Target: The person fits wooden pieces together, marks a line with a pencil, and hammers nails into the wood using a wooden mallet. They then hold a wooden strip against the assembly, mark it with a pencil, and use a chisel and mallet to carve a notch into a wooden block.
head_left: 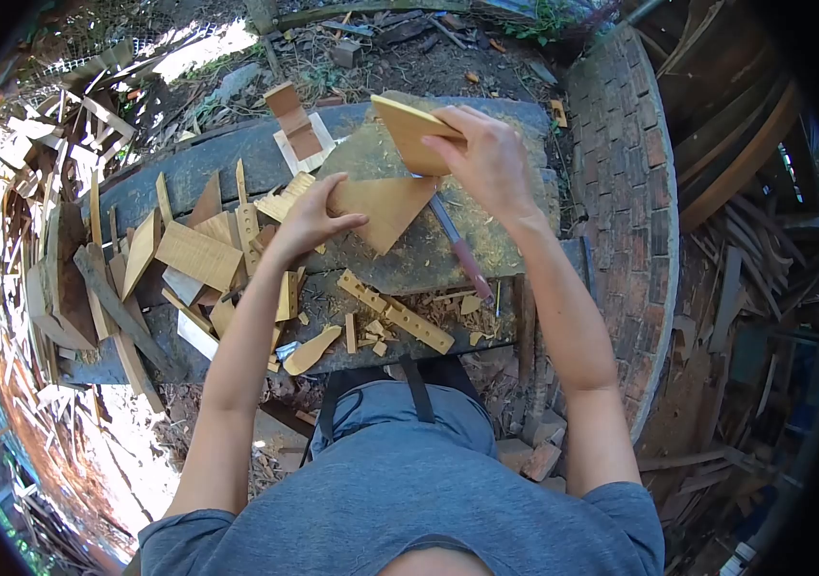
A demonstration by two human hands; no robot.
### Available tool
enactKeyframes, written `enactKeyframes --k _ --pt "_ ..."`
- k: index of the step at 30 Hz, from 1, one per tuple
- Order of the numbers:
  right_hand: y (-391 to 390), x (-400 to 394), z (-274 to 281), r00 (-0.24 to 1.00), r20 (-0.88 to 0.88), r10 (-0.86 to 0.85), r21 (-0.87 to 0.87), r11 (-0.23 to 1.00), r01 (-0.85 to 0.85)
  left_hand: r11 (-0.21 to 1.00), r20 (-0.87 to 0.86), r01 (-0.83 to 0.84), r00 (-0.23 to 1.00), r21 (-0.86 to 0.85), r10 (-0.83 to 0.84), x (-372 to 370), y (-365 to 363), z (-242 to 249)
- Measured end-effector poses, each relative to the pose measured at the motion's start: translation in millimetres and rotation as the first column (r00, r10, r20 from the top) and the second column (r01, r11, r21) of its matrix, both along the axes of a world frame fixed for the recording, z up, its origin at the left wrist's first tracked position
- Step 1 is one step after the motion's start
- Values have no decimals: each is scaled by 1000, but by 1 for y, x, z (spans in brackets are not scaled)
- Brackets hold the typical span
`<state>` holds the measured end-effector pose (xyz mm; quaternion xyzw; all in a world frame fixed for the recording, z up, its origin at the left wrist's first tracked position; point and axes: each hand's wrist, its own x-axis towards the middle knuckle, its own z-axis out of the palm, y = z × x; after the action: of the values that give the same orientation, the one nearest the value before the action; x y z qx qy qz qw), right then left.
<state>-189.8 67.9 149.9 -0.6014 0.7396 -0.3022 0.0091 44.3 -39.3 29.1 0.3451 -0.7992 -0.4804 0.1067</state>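
My right hand point(491, 158) grips the edge of a flat wooden piece point(411, 134), which is tilted up above the workbench point(477, 269). Below it lies a second, pointed flat wooden board point(388, 206). The fingers of my left hand point(312, 226) are apart, at the left edge of this board, with the thumb over its face. A long tool with a dark reddish handle point(470, 266) lies on the bench beside the board, its far end hidden under the wooden pieces.
Cut wooden pieces point(200, 254) crowd the left of the bench. Drilled wooden strips point(395, 312) and a small paddle-shaped piece point(313, 351) lie near my body. A brick wall point(621, 192) stands at the right, and scrap wood point(102, 125) piles up at the left.
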Motion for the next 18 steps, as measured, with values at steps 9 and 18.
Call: enactKeyframes --k 9,18 --pt "36 -29 6 973 232 -10 31 1000 3 860 -62 -145 978 489 201 -4 20 0" --pt "163 -30 -35 969 189 -159 -72 982 175 900 -354 -433 836 47 420 -28 121 39"
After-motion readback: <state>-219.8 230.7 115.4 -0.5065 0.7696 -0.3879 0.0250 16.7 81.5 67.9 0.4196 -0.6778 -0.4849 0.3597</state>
